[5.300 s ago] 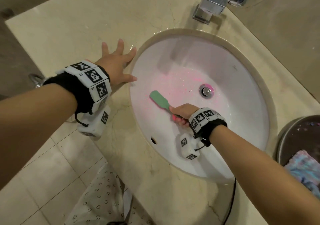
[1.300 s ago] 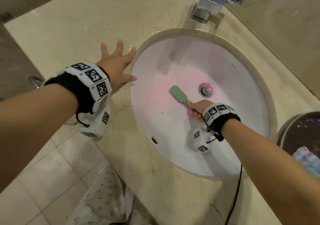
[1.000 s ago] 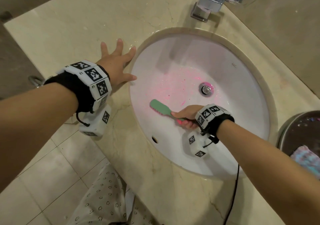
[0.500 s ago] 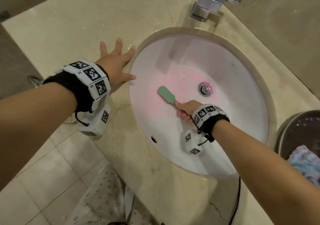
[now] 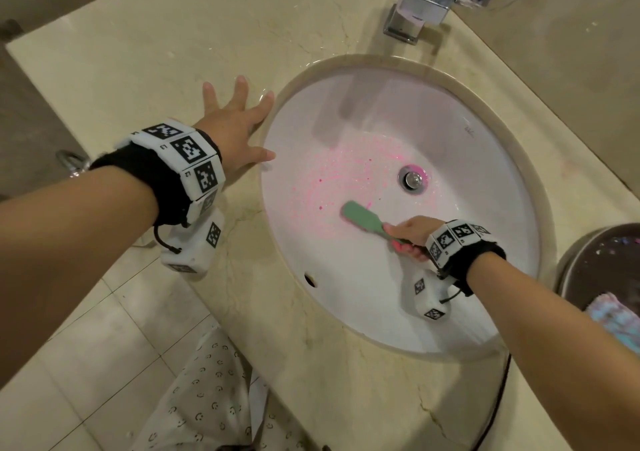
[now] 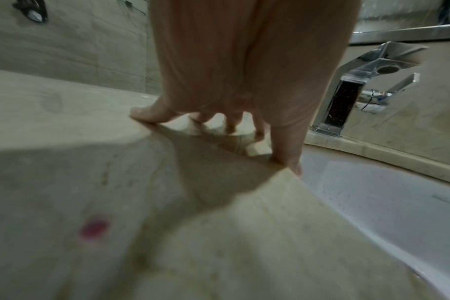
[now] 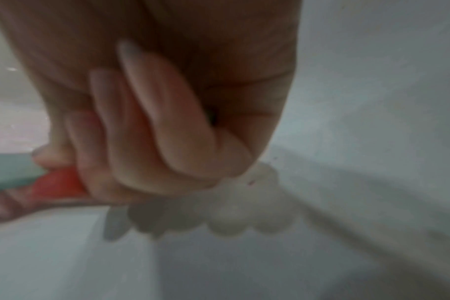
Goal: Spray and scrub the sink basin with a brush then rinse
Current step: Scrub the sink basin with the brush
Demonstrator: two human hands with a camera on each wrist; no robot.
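brush gripped by right hand, head reaching left in basin

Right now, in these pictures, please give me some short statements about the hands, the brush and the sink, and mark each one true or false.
1. The right hand grips the brush by its handle. True.
2. The left hand holds a spray bottle. False: it rests flat on the countertop, fingers spread.
3. Pink residue speckles the sink basin. True.
4. Water runs from the faucet. False: no stream shows.
5. The brush head covers the drain. False: it lies beside it.
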